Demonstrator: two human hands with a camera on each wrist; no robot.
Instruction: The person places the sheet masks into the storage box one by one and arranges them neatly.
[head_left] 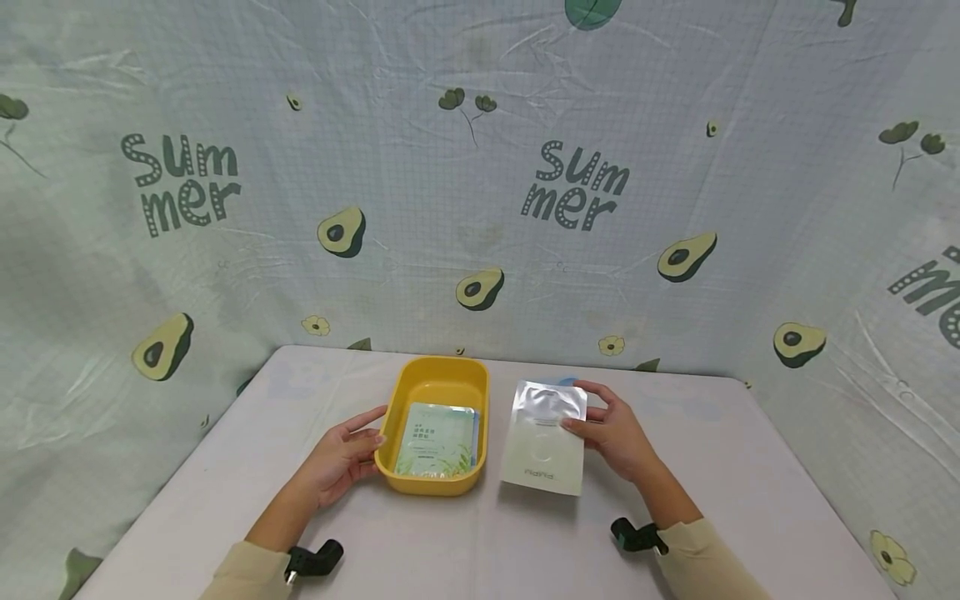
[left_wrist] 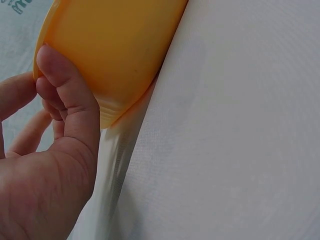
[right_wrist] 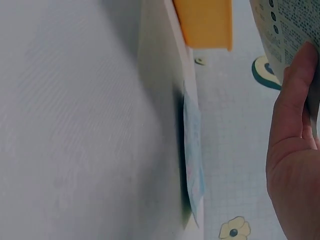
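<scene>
A yellow plastic tray [head_left: 384,450] sits on the table, with a pale green sheet mask packet [head_left: 431,442] lying in it. A blue edge shows from under that packet. My left hand [head_left: 341,458] pinches the tray's left rim between thumb and fingers; the left wrist view shows the hand [left_wrist: 60,150] against the outer wall [left_wrist: 120,45]. To the right of the tray, my right hand [head_left: 615,429] grips a white and silver sheet mask packet [head_left: 542,450] by its right edge, above the table. Small print covers its other side [right_wrist: 297,25] in the right wrist view.
Behind the held packet, a light blue packet [head_left: 567,381] lies on the table, mostly hidden in the head view; the right wrist view shows this packet [right_wrist: 192,155] edge-on. A white cloth covers the table [head_left: 420,550]. A patterned curtain [head_left: 420,183] hangs behind it.
</scene>
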